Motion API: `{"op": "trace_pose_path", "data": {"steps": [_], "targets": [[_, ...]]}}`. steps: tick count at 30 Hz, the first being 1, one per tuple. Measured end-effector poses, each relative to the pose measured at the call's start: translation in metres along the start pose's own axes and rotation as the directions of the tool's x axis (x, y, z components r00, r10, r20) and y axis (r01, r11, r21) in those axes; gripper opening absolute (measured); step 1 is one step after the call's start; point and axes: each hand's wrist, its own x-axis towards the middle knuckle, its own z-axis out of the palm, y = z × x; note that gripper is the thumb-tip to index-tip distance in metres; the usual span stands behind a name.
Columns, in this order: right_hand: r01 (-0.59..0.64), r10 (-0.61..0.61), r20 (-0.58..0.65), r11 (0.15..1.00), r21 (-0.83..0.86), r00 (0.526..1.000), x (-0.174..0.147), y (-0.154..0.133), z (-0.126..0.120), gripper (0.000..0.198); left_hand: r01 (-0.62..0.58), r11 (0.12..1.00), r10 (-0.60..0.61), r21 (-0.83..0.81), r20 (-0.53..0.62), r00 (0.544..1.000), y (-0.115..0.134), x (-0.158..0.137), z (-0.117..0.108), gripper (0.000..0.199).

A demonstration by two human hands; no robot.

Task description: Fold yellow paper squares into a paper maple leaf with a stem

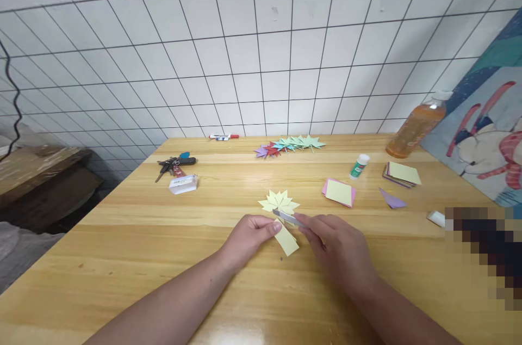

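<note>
My left hand (253, 234) pinches a folded strip of pale yellow paper (287, 242) between thumb and fingers. Closed around a knife, my right hand (338, 244) keeps its flat grey blade (289, 217) pointing left, at the upper end of the strip. Whether the blade touches the paper I cannot tell. Just beyond both hands lies a pale yellow paper leaf (279, 201) with pointed tips, its lower part partly covered by the blade. The knife's handle is hidden in my right hand.
Finished-looking coloured paper leaves (293, 143) lie by the wall. On the right are yellow and pink paper sheets (339, 192), a glue stick (359, 166), a paper stack (403, 173), a purple piece (392, 198) and a bottle (419, 124). Keys (175, 164), a small box (183, 184) and markers (223, 137) lie left.
</note>
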Motion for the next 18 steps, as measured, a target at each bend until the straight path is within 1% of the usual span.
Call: {"op": "trace_pose_path", "data": {"steps": [2, 4, 5, 6, 8, 10, 12, 13, 15, 18], "targets": [[-0.048, 0.048, -0.023, 0.999, 0.007, 0.999, 0.002, 0.004, -0.003, 0.027, -0.005, 1.0, 0.004, -0.015, -0.028, 1.0, -0.001, 0.0, -0.001, 0.027], [-0.144, 0.146, -0.023, 0.987, 0.074, 0.989, 0.005, 0.008, -0.005, 0.027, -0.013, 0.997, 0.01, -0.076, -0.038, 0.999, -0.002, 0.002, -0.002, 0.026], [-0.204, 0.205, 0.009, 0.968, 0.144, 0.979, 0.007, 0.009, -0.005, 0.029, -0.016, 0.995, 0.012, -0.103, -0.031, 0.999, -0.002, 0.002, -0.002, 0.025], [-0.264, 0.256, 0.065, 0.934, 0.238, 0.964, 0.008, 0.009, -0.005, 0.031, -0.02, 0.993, 0.018, -0.116, -0.02, 1.0, -0.002, 0.003, -0.002, 0.025], [-0.374, 0.307, 0.219, 0.817, 0.439, 0.926, 0.01, 0.006, -0.001, 0.035, -0.035, 0.995, 0.035, -0.095, -0.002, 0.999, -0.001, 0.003, -0.001, 0.026], [-0.446, 0.297, 0.338, 0.684, 0.577, 0.893, 0.01, 0.001, 0.006, 0.033, -0.057, 0.998, 0.057, -0.029, 0.0, 0.998, 0.001, 0.002, 0.0, 0.026], [-0.481, 0.294, 0.383, 0.597, 0.642, 0.876, 0.01, -0.005, 0.013, 0.027, -0.076, 0.996, 0.077, 0.036, -0.01, 0.997, 0.002, 0.001, 0.002, 0.025], [-0.486, 0.293, 0.389, 0.577, 0.657, 0.874, 0.01, -0.008, 0.016, 0.025, -0.084, 0.995, 0.085, 0.059, -0.015, 0.996, 0.003, 0.0, 0.003, 0.024], [-0.482, 0.277, 0.396, 0.561, 0.673, 0.876, 0.011, -0.011, 0.021, 0.021, -0.093, 0.993, 0.094, 0.077, -0.01, 0.996, 0.003, -0.001, 0.004, 0.024], [-0.484, 0.246, 0.425, 0.572, 0.662, 0.871, 0.012, -0.01, 0.023, 0.022, -0.092, 0.994, 0.092, 0.052, -0.002, 0.996, 0.002, -0.001, 0.003, 0.027]]}}
